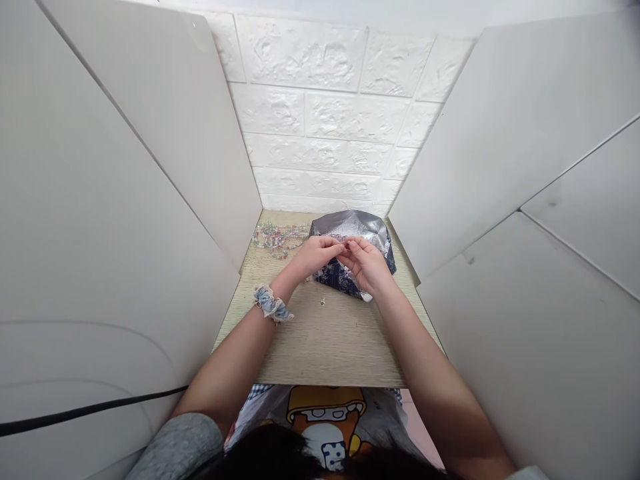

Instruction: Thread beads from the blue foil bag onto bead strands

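The fingertips of the left hand [320, 252] and the right hand [369, 264] meet, thumb and forefinger drawn narrow on each side. They appear to pinch a tiny reddish thing [346, 246] between them; what it is, and how much of it each hand grips, is too small to tell. The remaining fingers curl loosely.

Close two-handed fingertip work seems to be the step in hand. The next move probably calls for one pinch to stay steady while the other makes small adjustments, since so little a thing could easily slip.

Just below the fingers lies a bag [331, 276], dark blue and patterned outside, its silvery lining turned up beyond the knuckles. The hands cover part of it, so whether they touch it cannot be told. A dropped piece might land there or on the table.

To the left of the fingers and a little farther from the person, strings of many-coloured beads [275, 237] lie in a loose heap. Nearer the person than the fingers, a small scrap [323, 303] rests alone on the wooden table [325, 350]. Behind the left fingers, a blue scrunchie [273, 304] with lace edging circles the wrist. Farthest out, beyond the fingertips, stands a white brick-patterned wall [330, 110], with pale panels [500, 153] on both sides.
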A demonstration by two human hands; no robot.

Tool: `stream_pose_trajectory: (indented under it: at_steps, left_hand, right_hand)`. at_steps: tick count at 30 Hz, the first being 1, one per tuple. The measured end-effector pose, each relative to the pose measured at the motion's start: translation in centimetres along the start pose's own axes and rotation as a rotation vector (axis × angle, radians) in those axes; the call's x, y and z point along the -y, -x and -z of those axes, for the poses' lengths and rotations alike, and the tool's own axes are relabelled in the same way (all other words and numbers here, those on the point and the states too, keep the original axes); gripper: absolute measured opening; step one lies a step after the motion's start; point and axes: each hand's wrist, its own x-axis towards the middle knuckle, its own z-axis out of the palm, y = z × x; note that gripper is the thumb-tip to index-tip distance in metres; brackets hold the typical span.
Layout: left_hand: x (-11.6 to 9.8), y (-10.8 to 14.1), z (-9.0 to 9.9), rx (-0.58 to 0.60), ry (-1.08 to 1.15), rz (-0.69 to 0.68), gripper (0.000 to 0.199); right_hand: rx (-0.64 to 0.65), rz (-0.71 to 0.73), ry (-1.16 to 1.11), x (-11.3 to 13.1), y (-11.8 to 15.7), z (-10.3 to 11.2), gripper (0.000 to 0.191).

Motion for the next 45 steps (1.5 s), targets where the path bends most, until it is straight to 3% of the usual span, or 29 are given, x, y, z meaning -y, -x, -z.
stream_pose_trajectory:
  at_steps: [45]
  left_hand:
    - [-0.15, 0.07, 0.26, -0.004, 0.014, 0.05, 0.023]
  right_hand:
    - [0.006, 0.016, 0.094, -0.27, 0.11, -0.15, 0.017]
